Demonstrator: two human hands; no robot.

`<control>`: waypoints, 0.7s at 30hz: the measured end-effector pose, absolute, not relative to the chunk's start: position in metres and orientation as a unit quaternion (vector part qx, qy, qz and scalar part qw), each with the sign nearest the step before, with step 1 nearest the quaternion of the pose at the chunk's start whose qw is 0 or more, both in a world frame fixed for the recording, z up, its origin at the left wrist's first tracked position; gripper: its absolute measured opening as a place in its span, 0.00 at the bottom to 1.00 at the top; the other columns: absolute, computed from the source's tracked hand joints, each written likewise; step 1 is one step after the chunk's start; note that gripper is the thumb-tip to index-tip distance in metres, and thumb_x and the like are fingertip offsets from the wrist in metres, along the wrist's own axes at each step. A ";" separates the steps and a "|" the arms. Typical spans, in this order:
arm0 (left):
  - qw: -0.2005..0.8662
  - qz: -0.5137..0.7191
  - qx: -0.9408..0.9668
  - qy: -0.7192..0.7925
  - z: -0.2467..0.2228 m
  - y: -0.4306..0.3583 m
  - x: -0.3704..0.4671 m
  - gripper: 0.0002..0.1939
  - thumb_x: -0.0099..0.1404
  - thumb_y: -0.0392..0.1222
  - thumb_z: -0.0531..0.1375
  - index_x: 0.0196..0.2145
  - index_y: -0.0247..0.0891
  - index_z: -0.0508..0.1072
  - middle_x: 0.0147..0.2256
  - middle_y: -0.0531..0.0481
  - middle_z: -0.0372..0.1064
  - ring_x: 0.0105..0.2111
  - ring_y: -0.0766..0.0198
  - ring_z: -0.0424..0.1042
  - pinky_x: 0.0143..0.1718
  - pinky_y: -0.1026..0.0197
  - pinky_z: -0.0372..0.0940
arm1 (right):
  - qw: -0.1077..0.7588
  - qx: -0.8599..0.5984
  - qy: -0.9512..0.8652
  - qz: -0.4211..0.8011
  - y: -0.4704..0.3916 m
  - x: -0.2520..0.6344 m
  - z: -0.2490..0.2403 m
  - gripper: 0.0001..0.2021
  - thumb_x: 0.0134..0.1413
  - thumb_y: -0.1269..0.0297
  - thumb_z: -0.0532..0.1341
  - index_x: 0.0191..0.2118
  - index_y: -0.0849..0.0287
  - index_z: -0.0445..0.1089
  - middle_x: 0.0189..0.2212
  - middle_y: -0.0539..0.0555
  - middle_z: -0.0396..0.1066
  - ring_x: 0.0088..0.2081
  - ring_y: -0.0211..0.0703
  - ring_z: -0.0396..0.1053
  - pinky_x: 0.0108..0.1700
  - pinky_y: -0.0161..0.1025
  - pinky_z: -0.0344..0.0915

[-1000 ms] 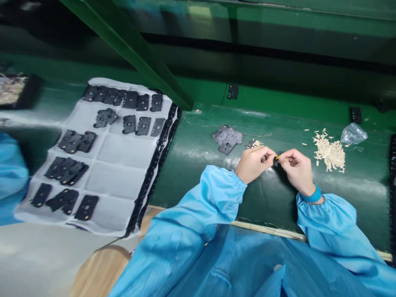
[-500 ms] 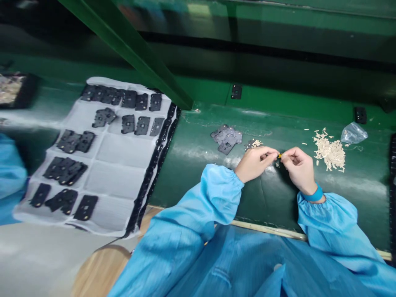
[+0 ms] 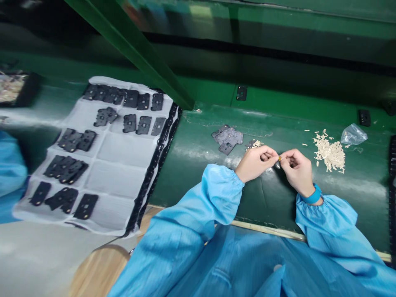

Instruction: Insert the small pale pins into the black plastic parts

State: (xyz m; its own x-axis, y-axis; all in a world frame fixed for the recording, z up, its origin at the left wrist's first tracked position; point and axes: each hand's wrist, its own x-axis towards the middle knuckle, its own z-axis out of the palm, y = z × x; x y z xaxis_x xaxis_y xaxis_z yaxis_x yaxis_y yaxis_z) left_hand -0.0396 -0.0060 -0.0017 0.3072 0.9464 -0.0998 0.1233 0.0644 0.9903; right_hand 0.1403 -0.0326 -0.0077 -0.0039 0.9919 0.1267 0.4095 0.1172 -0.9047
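The green counter [image 3: 192, 177] runs beneath a slanted green post [image 3: 133, 45]. Right of centre, the left hand [image 3: 255, 163] and right hand [image 3: 299, 171] pinch a tiny yellow piece [image 3: 279, 158] between them, left of the pale strips [image 3: 330, 152]. Behind, two black plates [image 3: 241, 93] have shifted rightward.

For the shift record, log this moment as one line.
left hand: fingers pinched at tiny yellow piece; right hand: fingers pinched at same piece; right of hands: pale pile, clear bag; left: dark plates on white cloth
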 end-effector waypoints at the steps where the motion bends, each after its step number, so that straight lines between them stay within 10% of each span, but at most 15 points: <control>1: 0.566 0.365 0.576 0.463 -0.002 -0.006 -0.039 0.13 0.63 0.45 0.63 0.37 0.31 0.78 0.32 0.48 0.76 0.31 0.69 0.71 0.35 0.67 0.66 | 0.419 -0.566 -0.620 0.346 -0.033 0.140 -0.008 0.05 0.60 0.64 0.62 0.35 0.60 0.72 0.28 0.53 0.72 0.25 0.37 0.66 0.26 0.36 0.61; 12: 0.541 0.364 0.579 0.490 -0.004 -0.004 -0.042 0.10 0.64 0.42 0.61 0.36 0.31 0.76 0.32 0.49 0.76 0.29 0.71 0.70 0.33 0.67 0.64 | 0.448 -0.488 -0.743 0.095 -0.030 0.144 0.003 0.07 0.62 0.74 0.65 0.44 0.60 0.72 0.37 0.54 0.71 0.26 0.33 0.62 0.29 0.35 0.63; 21: 0.519 0.369 0.584 0.503 -0.006 -0.006 -0.041 0.10 0.64 0.43 0.60 0.35 0.33 0.77 0.31 0.50 0.77 0.28 0.71 0.71 0.33 0.67 0.65 | 0.426 -0.477 -0.758 0.132 -0.032 0.141 0.002 0.07 0.63 0.73 0.65 0.46 0.60 0.73 0.39 0.55 0.73 0.28 0.34 0.63 0.31 0.36 0.64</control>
State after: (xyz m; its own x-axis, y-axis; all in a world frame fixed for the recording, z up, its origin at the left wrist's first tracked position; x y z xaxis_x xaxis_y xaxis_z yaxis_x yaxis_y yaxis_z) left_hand -0.0411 -0.0062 -0.0057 0.2208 0.9711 -0.0910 0.2041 0.0453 0.9779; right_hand 0.1413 -0.0318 0.0019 -0.1827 0.8345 0.5198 0.6097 0.5109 -0.6059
